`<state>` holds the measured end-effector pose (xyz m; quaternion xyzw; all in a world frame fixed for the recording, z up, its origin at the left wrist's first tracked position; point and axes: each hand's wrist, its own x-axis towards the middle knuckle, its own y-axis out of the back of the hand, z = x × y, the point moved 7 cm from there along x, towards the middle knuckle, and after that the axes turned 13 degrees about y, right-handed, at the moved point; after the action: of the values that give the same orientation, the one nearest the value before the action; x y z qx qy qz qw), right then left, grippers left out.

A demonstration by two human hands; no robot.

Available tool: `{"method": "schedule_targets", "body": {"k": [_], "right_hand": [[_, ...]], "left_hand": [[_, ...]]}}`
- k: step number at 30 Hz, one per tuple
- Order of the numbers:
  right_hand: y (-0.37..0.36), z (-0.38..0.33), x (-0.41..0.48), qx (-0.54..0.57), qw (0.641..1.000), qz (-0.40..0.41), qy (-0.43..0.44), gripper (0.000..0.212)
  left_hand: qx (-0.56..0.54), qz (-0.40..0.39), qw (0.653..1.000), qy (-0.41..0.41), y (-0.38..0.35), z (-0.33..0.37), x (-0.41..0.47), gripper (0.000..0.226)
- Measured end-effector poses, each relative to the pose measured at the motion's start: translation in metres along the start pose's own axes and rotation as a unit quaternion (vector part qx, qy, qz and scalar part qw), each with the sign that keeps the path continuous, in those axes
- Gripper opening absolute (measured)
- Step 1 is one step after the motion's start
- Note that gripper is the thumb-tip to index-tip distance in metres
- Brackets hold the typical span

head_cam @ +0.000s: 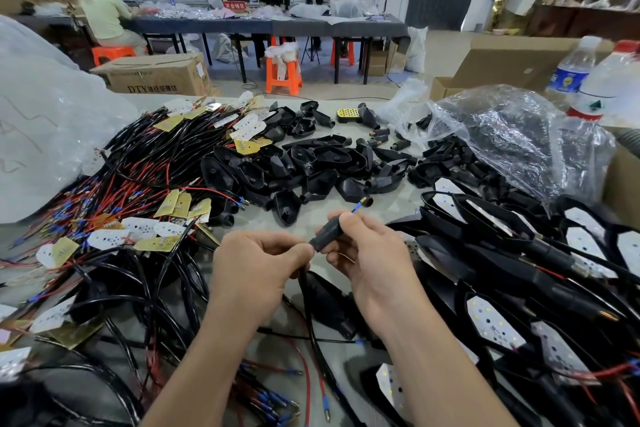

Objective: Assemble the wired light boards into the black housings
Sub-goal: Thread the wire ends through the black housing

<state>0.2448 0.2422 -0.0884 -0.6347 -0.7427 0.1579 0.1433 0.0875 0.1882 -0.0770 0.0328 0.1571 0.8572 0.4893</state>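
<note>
Threading step, above the table [311, 215]. The left hand [256, 263] has its grip pinching the black cable [311, 315] just below the housing stem [325, 236]. The right hand [370, 253] has its grip pinching the stem, from whose far end a blue-tipped wire [356, 208] protrudes. Probable next move: draw the cable through until its board seats.

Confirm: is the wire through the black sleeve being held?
Through: the blue wire tip sticks out beyond the black sleeve, by the right hand; the left hand pinches the cable.

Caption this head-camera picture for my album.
Left hand and right hand grip a black sleeve, blue-tipped wire emerging, amid wired boards and black housings.
</note>
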Motion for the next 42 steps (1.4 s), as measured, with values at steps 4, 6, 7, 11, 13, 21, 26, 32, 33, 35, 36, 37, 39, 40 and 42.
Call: {"method": "schedule_targets", "body": {"k": [4,6,7,11,13,21,26,32,33,35,36,37,39,40,42], "right_hand": [[0.002,-0.002,0.000,0.009,1.000,0.013,0.010,0.021],[0.000,-0.004,0.000,-0.005,1.000,0.001,0.020,0.023],[-0.001,-0.004,0.000,-0.008,1.000,-0.006,0.023,0.025],[-0.001,-0.007,-0.001,-0.014,0.999,-0.003,0.044,0.032],[0.005,-0.011,0.001,-0.003,0.997,0.037,0.063,0.036],[0.017,-0.024,0.002,0.024,0.983,0.130,0.127,0.047],[0.023,-0.038,0.004,-0.068,0.968,0.135,0.200,0.038],[0.044,-0.040,0.009,-0.028,0.952,0.217,0.213,0.040],[0.045,-0.041,0.009,-0.015,0.951,0.220,0.216,0.041],[0.048,-0.044,0.008,-0.003,0.948,0.229,0.223,0.041],[0.050,-0.046,0.007,0.002,0.946,0.234,0.225,0.041],[0.050,-0.048,0.007,0.017,0.946,0.232,0.226,0.040],[0.046,-0.048,0.009,0.061,0.956,0.198,0.206,0.038],[0.039,-0.044,0.010,0.068,0.968,0.164,0.180,0.039],[0.018,-0.034,0.007,0.023,0.990,0.069,0.120,0.040]], "left_hand": [[-0.105,-0.069,0.992,0.016,-0.010,0.002,-0.002,0.027],[-0.124,-0.105,0.987,0.016,-0.017,0.002,-0.002,0.027],[-0.103,-0.111,0.988,0.015,-0.019,0.002,-0.002,0.020],[0.006,-0.066,0.998,0.011,-0.020,-0.003,-0.003,0.016],[0.008,-0.072,0.997,0.031,-0.019,-0.004,-0.003,0.029],[-0.034,-0.375,0.922,0.089,-0.046,0.003,-0.030,0.046],[0.017,-0.288,0.957,0.034,-0.037,0.007,-0.022,0.028],[0.100,-0.327,0.940,0.006,-0.040,0.005,-0.032,0.033],[0.084,-0.386,0.918,0.023,-0.043,0.005,-0.037,0.030],[0.068,-0.507,0.857,0.055,-0.043,0.003,-0.051,0.020],[0.057,-0.547,0.833,0.065,-0.041,0.003,-0.056,0.018],[0.043,-0.560,0.824,0.068,-0.039,0.004,-0.057,0.018],[-0.007,-0.518,0.852,0.075,-0.033,0.004,-0.047,0.023],[-0.041,-0.472,0.877,0.085,-0.030,0.003,-0.038,0.028],[-0.088,-0.386,0.913,0.097,-0.024,-0.002,-0.021,0.038]]}}
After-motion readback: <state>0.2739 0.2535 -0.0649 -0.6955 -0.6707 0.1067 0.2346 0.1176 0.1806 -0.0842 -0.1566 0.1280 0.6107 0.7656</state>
